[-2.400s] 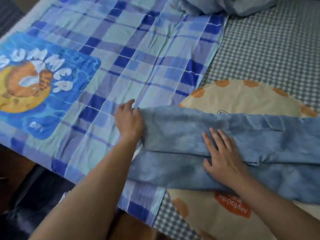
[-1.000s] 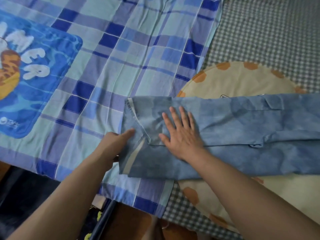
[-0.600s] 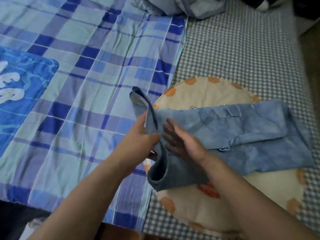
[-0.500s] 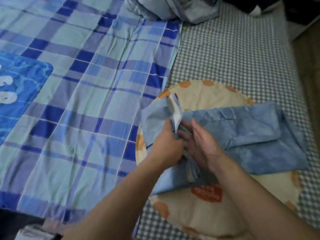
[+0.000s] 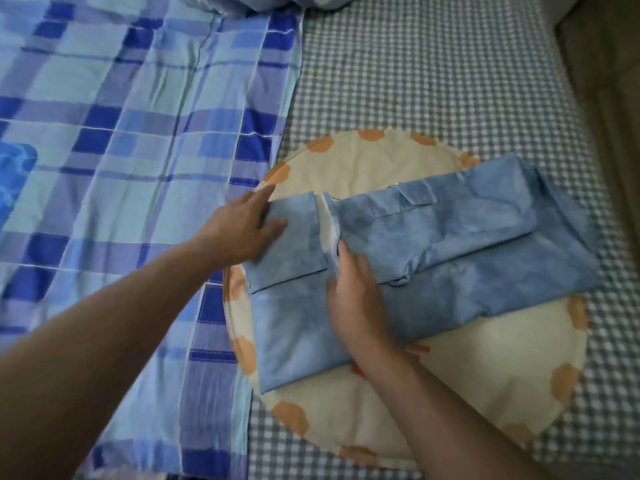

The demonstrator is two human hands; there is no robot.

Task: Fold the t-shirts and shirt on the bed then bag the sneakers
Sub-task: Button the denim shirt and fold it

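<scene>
We look down on a bed (image 5: pixel 433 81) covered by a grey-and-white gingham sheet. A blue plaid blanket (image 5: pixel 138 133) lies over the bed's left part, its long edge running top to bottom just left of centre, with a patch of brighter blue print (image 5: pixel 14 178) at the far left. On the gingham sits a round cream mat (image 5: pixel 467 368) ringed with orange spots, and its left rim overlaps the blanket's edge. At the top, a bunched pale-blue cloth (image 5: pixel 277 1) lies partly out of view. On the right the bed ends at a straight edge, and beyond it we see a brownish floor (image 5: pixel 609 81).

The light-blue shirt (image 5: pixel 450 244) lies across the mat, folded into a long band, with its left end turned over on itself. Its right end reaches past the mat's rim onto the gingham. Our left hand (image 5: pixel 246 226) rests flat on the turned-over left flap, fingers straight and a little apart. Our right hand (image 5: pixel 353 292) presses down at the edge of that flap, fingers stretched forward and close together.

Bare gingham stretches above the mat and along its right side up to the bed's edge. Below the mat only a narrow strip of it shows.
</scene>
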